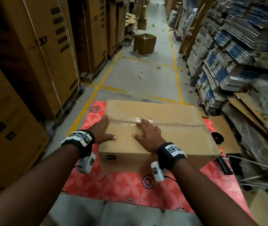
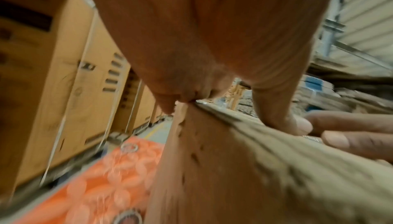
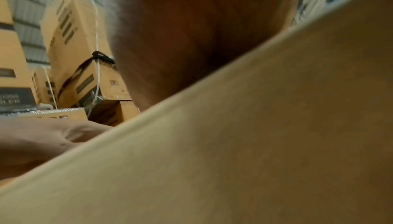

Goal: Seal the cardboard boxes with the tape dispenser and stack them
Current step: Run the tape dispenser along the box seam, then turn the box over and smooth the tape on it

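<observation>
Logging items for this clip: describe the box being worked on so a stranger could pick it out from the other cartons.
Start at the red floral mat on the aisle floor. The box lies flat on it, closed, with both hands on its top. Unlike the tall strapped cartons on the left and the open box farther down the aisle, it has clear tape along its top seam.

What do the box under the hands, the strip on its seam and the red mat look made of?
Box: matte brown corrugated cardboard, going by its fluted edge. Strip: probably clear plastic tape, glossy and wrinkled. Mat: smooth printed sheet, faintly shiny; plastic or paper, unclear.
</observation>
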A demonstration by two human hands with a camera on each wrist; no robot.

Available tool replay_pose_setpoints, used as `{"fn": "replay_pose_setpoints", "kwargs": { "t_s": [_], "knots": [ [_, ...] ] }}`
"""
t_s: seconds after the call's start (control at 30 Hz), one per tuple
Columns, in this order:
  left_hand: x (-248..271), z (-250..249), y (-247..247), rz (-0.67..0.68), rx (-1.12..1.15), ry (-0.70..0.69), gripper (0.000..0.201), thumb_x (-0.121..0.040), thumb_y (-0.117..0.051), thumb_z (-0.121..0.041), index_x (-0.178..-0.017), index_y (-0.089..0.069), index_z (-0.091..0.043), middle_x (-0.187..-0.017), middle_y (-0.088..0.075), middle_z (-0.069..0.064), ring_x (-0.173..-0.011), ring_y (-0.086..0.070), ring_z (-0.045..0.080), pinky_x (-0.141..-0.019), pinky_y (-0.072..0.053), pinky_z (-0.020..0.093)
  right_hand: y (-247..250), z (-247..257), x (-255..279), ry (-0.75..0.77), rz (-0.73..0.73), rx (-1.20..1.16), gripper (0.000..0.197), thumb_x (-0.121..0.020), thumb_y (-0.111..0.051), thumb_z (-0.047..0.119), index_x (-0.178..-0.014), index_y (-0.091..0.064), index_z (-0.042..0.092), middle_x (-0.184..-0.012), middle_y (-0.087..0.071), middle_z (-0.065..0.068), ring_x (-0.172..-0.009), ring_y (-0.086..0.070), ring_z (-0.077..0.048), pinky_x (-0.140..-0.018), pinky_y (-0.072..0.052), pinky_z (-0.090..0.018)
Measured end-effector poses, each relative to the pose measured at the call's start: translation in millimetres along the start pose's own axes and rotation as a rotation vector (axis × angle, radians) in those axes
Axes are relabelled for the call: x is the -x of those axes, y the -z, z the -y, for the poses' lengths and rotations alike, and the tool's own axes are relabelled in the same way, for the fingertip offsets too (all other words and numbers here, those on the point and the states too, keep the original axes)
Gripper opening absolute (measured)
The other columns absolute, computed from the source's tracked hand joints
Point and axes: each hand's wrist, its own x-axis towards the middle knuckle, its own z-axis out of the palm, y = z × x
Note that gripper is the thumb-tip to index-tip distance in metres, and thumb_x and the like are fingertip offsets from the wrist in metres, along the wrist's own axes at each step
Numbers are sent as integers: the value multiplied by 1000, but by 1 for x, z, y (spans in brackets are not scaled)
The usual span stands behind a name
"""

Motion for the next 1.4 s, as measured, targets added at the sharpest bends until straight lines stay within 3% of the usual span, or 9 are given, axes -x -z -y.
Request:
{"fn": "replay_pose_setpoints", "kwargs": {
  "t_s": [0.1,0.3,0.43,0.6,0.67,0.8,0.93,1.1,1.4],
  "knots": [
    [7,13,-6,-120,479,-61,99,-68,-77,-53,-144,-30,-11,-132,-52,2,-121,-54,20,-100,-44,33,8,3,-3,-117,-31,-19,65,-94,-51,54,-147,-35,22,-166,-12,-3,-153,-7,-22,-120,-6,-57],
    [7,21,-20,-105,871,-38,60,-78,-67,-52,-127,-53,-20,-123,-66,1,-109,-64,17,-100,-48,42,-14,44,-9,-113,87,66,69,-102,-31,49,-158,-10,14,-167,7,-3,-151,14,-35,-115,6,-66],
    [11,25,-25,-44,1076,107,50,-100,-32,-52,-109,-66,-16,-88,-72,5,-75,-66,12,-75,-53,27,-7,54,-6,35,0,-10,42,-97,-40,39,-132,-46,16,-151,-38,-7,-146,-23,-37,-114,-17,-63],
    [-1,35,-11,-117,1173,174,61,-103,-26,-50,-146,-37,-8,-147,-42,8,-138,-37,23,-109,-32,37,-6,65,-16,63,-146,-189,50,-91,-58,32,-137,-48,13,-138,-55,-8,-130,-48,-29,-110,-34,-48],
    [-7,34,-18,-85,1212,130,60,-98,-34,-58,-133,-51,-13,-131,-54,6,-121,-53,24,-98,-42,39,-16,71,-20,15,-104,-79,54,-91,-54,38,-137,-44,12,-144,-47,-10,-136,-40,-31,-113,-27,-52],
    [-9,43,-32,-13,1136,140,49,-99,-39,-53,-99,-68,-14,-100,-71,5,-97,-63,25,-90,-48,36,-29,85,-20,88,31,14,53,-97,-45,40,-142,-41,12,-159,-30,-10,-148,-21,-31,-118,-16,-59],
    [-16,64,-12,-237,933,106,22,-104,-42,-25,-117,-58,-22,-129,-57,6,-127,-51,25,-101,-42,38,-26,98,-21,241,-118,-222,19,-89,-55,31,-90,-53,13,-91,-61,-8,-85,-54,-26,-81,-48,-48],
    [-27,48,31,-301,-55,-221,64,-90,-51,4,-148,-37,-19,-148,-44,8,-135,-44,25,-108,-35,32,-45,108,-26,84,4,14,99,-81,-48,74,-152,-28,8,-161,-23,-13,-149,-18,-31,-119,-14,-60],
    [-55,30,39,-17,-501,-360,84,-87,-44,12,-155,-6,-19,-163,1,3,-150,-1,21,-118,-16,34,-55,127,-21,-11,43,37,116,-76,-59,71,-158,-5,9,-167,4,-11,-153,8,-28,-118,5,-63]
  ]
}}
